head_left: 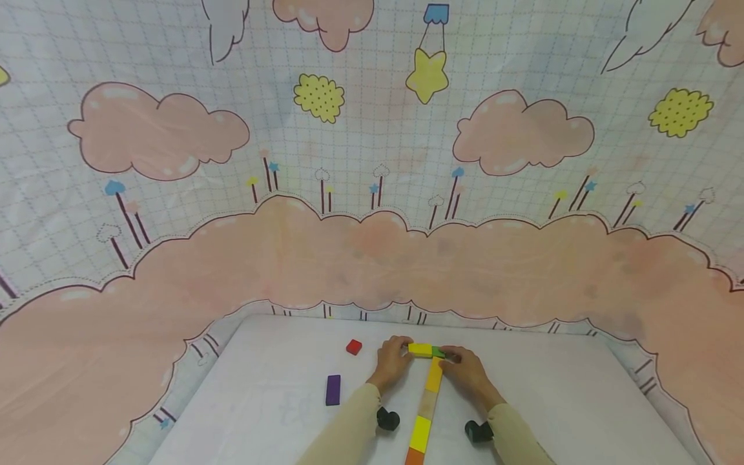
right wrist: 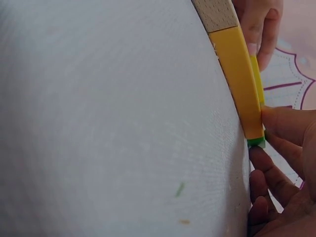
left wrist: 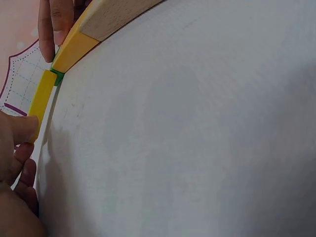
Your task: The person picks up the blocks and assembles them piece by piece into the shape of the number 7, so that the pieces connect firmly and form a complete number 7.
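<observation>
At the far end of a row of blocks, my left hand (head_left: pixel 392 363) pinches the outer end of a yellow block (head_left: pixel 420 350) between thumb and fingers. A small green block (head_left: pixel 438 352) meets its other end, forming a crosspiece over the row. My right hand (head_left: pixel 468 373) has its fingers at the green block, with the thumb beside the yellow-orange block (right wrist: pixel 237 79) that heads the row; its grip is partly hidden. Below that block come a plain wooden block (head_left: pixel 427 403), a bright yellow block (head_left: pixel 420 434) and an orange block (head_left: pixel 414 457), cut off by the frame.
Left of the row, a purple block (head_left: pixel 333 390) and a small red block (head_left: pixel 354 347) lie on the white tabletop (head_left: pixel 261 387). A cloud-patterned cloth (head_left: pixel 372 258) hangs behind the table. Dark wrist devices (head_left: pixel 479 431) sit at both sleeves.
</observation>
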Action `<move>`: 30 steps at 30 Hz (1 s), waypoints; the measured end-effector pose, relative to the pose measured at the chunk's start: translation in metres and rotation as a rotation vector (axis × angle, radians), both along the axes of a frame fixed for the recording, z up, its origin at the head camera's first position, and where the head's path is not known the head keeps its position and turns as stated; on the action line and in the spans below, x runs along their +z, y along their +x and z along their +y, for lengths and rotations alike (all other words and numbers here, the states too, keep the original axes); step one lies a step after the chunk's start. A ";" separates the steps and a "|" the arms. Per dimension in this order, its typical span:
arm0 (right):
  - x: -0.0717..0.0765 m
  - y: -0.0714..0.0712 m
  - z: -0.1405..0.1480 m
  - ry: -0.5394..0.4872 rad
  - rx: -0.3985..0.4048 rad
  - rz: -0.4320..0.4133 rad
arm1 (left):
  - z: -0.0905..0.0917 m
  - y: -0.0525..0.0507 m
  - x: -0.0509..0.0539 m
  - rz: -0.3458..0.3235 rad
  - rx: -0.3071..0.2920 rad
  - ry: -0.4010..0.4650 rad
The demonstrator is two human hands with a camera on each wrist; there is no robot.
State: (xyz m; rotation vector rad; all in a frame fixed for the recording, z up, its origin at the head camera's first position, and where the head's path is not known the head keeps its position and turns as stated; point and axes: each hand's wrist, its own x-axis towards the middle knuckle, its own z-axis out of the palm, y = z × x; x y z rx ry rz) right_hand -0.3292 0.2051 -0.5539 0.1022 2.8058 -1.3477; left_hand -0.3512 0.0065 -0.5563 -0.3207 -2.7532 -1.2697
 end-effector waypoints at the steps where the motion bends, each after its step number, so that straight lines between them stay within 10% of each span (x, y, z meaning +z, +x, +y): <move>1: 0.000 0.000 0.000 0.000 -0.001 0.000 | 0.000 0.000 0.000 0.005 0.003 -0.007; 30: -0.002 0.000 0.000 -0.015 -0.016 -0.033 | 0.008 0.003 -0.006 0.068 0.085 -0.091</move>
